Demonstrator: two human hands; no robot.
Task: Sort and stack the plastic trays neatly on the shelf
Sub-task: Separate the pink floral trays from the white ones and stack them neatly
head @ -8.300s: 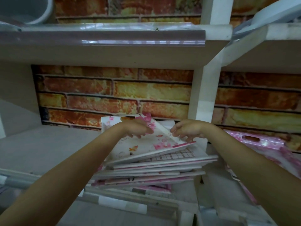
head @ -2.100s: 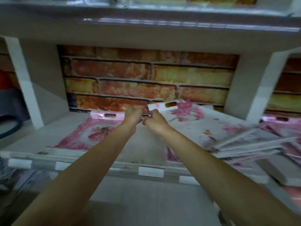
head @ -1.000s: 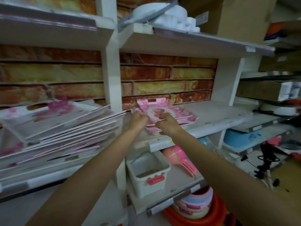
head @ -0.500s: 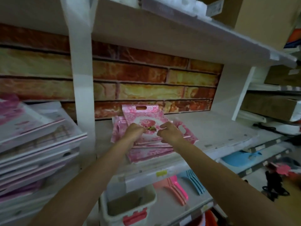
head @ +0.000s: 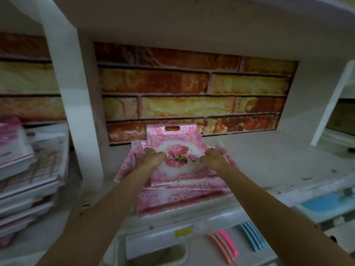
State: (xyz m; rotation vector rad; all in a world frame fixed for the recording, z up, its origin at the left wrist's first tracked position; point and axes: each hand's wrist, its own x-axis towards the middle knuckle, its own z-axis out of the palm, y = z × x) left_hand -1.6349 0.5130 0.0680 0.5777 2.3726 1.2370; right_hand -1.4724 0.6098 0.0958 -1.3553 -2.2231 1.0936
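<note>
Dim, flat indoor light; shelf underside (head: 172, 25) shadowed. Motion blur throughout, strongest at left tray stack (head: 28, 179). Wide-angle bending at frame edges. No glare.

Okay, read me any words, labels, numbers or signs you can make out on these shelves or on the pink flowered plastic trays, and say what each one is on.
No text can be read here.
Small yellow price tag on the white shelf's front rail: print too blurred to read.
Top pink flowered plastic tray, between the left hand and right hand: a flower pattern only, no lettering.
Stack of white and pink trays in the left bay: blurred, nothing legible.
</note>
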